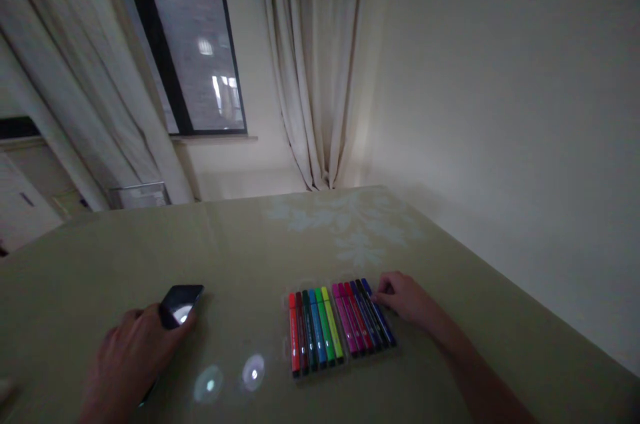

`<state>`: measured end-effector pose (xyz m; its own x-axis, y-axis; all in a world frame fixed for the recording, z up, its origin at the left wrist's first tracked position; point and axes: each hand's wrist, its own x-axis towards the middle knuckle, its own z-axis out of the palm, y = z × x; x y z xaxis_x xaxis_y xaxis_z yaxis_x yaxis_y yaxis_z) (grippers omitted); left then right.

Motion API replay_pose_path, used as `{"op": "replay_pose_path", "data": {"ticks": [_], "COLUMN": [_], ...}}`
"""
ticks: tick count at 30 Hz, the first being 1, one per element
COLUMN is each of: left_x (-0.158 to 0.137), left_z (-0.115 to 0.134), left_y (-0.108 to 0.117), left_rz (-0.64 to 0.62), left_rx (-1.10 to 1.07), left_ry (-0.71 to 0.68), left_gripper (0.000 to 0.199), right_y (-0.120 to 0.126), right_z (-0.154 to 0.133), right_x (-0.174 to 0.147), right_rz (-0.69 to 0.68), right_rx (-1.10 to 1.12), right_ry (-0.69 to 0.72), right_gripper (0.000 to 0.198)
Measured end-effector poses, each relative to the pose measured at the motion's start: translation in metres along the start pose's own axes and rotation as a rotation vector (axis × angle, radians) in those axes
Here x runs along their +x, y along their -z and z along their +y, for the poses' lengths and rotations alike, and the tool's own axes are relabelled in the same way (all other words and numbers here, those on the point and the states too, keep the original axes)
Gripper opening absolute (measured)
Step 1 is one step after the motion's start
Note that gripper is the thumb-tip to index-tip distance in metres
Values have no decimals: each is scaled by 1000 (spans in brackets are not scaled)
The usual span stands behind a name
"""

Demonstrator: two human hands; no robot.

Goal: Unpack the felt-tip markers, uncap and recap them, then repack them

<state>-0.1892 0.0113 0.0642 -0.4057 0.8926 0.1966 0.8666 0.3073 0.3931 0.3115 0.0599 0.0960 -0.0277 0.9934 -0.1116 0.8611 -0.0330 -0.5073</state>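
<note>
My left hand (137, 361) is wrapped round a dark smartphone (183, 297) whose glossy screen reflects a light; the palm covers its middle. Right of centre, a clear plastic case (327, 365) lies on the table and holds a row of felt-tip pens (320, 327) in two groups, running from red through green and yellow to pink and dark blue. At the case's right edge my right hand (404, 297) has its fingers curled together. Its fingertips touch the outermost blue pen (379, 314) near its upper end; whether they grip it or the case cannot be made out.
The table (240, 251) has a glossy top with a pale leaf pattern (357, 227) at the far corner. A wall (525, 144) runs along its right side. Curtains (315, 64) and a window (195, 37) stand behind. A blurred pale thing (6, 389) shows at the lower left edge.
</note>
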Motion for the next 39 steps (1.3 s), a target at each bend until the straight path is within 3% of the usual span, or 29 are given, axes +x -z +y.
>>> {"op": "replay_pose_path", "data": {"ticks": [2, 6, 14, 18, 22, 26, 29, 33, 37, 39], "left_x": [-6, -11, -26, -25, -21, -21, -26, -34, -40, -43], "left_z": [21, 45, 69, 68, 66, 75, 85, 94, 99, 104], "left_y": [7, 14, 19, 22, 22, 16, 6, 2, 7, 10], "left_rz": [-37, 0, 119, 132, 117, -6, -157, -361, -624, -663], "left_rx": [186, 229, 73, 13, -210, -723, -1147, -1330, -1504, -1561], "left_ry": [-30, -31, -45, -32, 20, 237, 442, 583, 661, 695], "left_gripper": [63, 73, 79, 76, 80, 81, 65, 50, 57, 58], "right_y": [2, 2, 0, 1, 0, 0, -1, -1, -1, 0], "right_z": [0, 1, 7, 8, 11, 13, 13, 15, 14, 13], "right_x": [0, 1, 4, 4, 6, 6, 6, 7, 7, 6], "right_rz": [-15, -36, -36, -50, -68, -64, -48, -49, -45, -48], "right_rx": [-4, 8, 0, -7, -21, -30, -35, -19, -29, -37], "right_ry": [10, 24, 32, 26, 28, 33, 38, 46, 47, 37], "right_gripper": [12, 12, 15, 16, 15, 16, 17, 16, 17, 18]}}
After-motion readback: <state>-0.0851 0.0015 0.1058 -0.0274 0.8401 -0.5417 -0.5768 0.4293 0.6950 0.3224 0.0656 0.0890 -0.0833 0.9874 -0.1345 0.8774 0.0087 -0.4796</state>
